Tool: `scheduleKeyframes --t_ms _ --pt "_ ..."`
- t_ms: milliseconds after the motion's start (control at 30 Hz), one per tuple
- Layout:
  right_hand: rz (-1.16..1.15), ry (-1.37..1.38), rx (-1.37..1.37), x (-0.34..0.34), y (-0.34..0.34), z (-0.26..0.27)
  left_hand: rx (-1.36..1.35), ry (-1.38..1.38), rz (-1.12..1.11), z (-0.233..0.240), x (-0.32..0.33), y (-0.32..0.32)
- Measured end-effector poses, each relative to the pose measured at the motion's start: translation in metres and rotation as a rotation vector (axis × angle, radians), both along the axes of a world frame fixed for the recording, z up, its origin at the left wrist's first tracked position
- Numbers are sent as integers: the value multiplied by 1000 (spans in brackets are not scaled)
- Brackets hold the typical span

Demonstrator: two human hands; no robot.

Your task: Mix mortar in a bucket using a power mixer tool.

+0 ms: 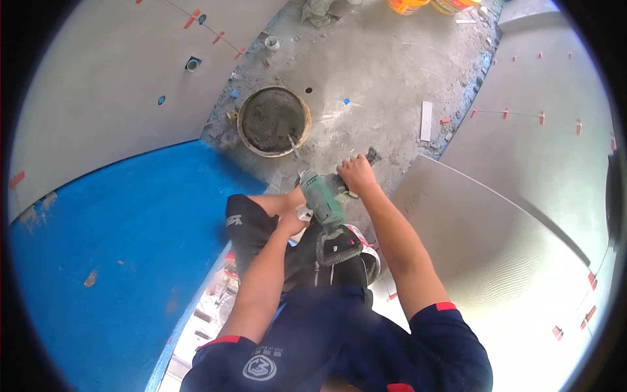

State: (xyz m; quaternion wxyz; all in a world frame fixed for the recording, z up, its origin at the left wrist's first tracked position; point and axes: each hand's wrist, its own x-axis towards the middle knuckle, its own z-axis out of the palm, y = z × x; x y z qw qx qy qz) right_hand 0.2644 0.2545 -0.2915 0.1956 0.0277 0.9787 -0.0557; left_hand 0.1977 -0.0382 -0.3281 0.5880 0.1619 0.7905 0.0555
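Observation:
A green and black power mixer [322, 196], with a battery [340, 247] at its near end, is held between both hands in front of my knees. My right hand [357, 172] is wrapped around its black right side handle. My left hand [293, 221] grips the left side, its fingers partly hidden by the tool. From the mixer's front, a metal paddle shaft [293, 143] slants down into a round bucket [307, 120] of thick grey mortar [269, 117]. The shaft enters near the bucket's right rim; its lower end is hidden in the mortar.
Large grey wall tiles [122, 73] with red levelling clips [192, 18] flank the floor. A blue-coated wall [122, 235] is at left. Ahead lie a white strip [426, 121], a short pipe [272, 43] and yellow buckets [406, 6]. Another bucket [372, 264] stands by my legs.

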Motion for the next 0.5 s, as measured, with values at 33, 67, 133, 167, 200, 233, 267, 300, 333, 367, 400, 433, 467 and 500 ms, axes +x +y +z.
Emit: scheduleKeyframes --t_ms 33,67,133,167,200,233,267,300,333,367,400,433,467,500 --pt "35 21 23 -3 3 1 14 31 -18 6 3 6" --pt "75 -33 23 -9 7 3 -3 4 -39 3 9 8" --pt "100 -22 44 -10 26 1 56 -10 21 18 12 33" --pt "112 -13 49 -7 34 1 98 -26 67 29 13 43" --pt "69 -98 49 -6 37 6 162 -124 110 35 9 46" --pt "85 -98 52 -8 41 7 165 -123 126 35 9 48" --pt "86 -109 30 -11 45 9 115 -99 71 35 10 49" --pt "80 -117 23 -17 60 10 79 -72 8 28 7 59" --pt "183 -17 14 -39 50 15 72 -28 145 -1 15 30" --pt "194 -35 18 -34 57 13 76 -46 157 3 17 39" --pt "148 -39 -4 -32 70 12 66 -88 108 12 5 59" --pt "113 -39 -41 -33 72 13 41 -126 70 19 0 65" --pt "123 -45 -40 -34 74 14 42 -132 81 25 -3 70" --pt "128 -51 -35 -36 74 15 52 -110 65 28 -3 70"
